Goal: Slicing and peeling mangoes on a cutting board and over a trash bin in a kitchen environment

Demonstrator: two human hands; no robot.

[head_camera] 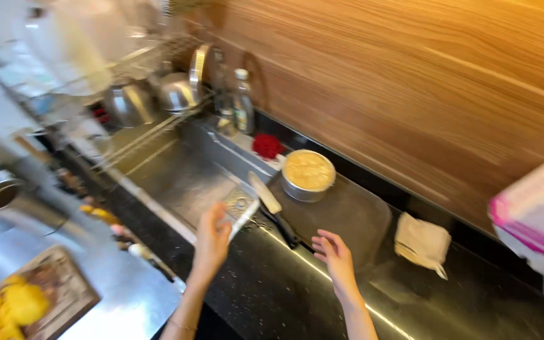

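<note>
My left hand [212, 242] is closed around a slim white utensil [245, 217] whose tip points toward the sink drain [239, 203]; the picture is too blurred to tell its kind. My right hand [335, 258] hovers with fingers spread over the black counter [272, 296], holding nothing. It is just right of a knife [273, 208] with a pale blade and dark handle, which lies across the edge of a dark tray [354, 220]. A round metal pot [308, 175] with yellowish contents stands on the tray's far end.
A steel sink [177, 179] lies to the left, with a red scrubber [267, 146] and a bottle [242, 101] behind it. Steel bowls sit in a dish rack [146, 94]. A wooden board [51, 289] carries yellow pieces. A folded cloth [422, 242] and a pink-and-white box [536, 214] are at right.
</note>
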